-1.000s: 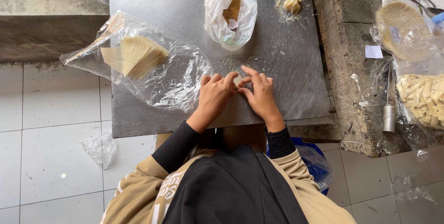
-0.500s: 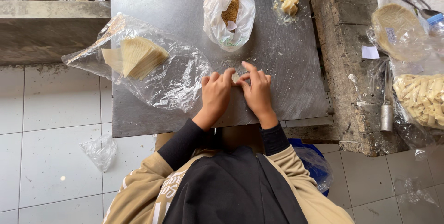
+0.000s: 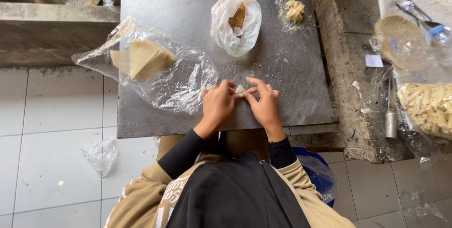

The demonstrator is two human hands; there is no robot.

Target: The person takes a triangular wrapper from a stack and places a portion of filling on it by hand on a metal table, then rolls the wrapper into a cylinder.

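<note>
— What have you got in front of you?

— The biggest thing is the grey metal worktop (image 3: 301, 68). On its left lies a clear plastic bag (image 3: 179, 87) with a stack of pale triangular wrappers (image 3: 143, 58) inside. At the far edge stands a white plastic bag (image 3: 235, 21) with brown filling in it, and to its right a small heap of pale folded pieces (image 3: 294, 10). Smallest of all is the little wrapper piece (image 3: 240, 88) I'm working on.

— Where is that piece, exactly?

— On the worktop near the front edge, right between my two hands. My left hand (image 3: 217, 105) pinches it from the left and my right hand (image 3: 264, 105) from the right, fingertips closed on its edges. Only a pale corner shows between my fingers; the rest is hidden under them.

— What could go wrong?

— I'd judge the wrapper thin, so pinching too hard could tear it, and if there is filling inside it could squeeze out at a corner. I can't see whether it is filled. The clear bag's loose edge lies just beside my left hand, so my wrist might catch it and drag the stack. The piece is small, and a slack pinch could let the fold spring open.
</note>
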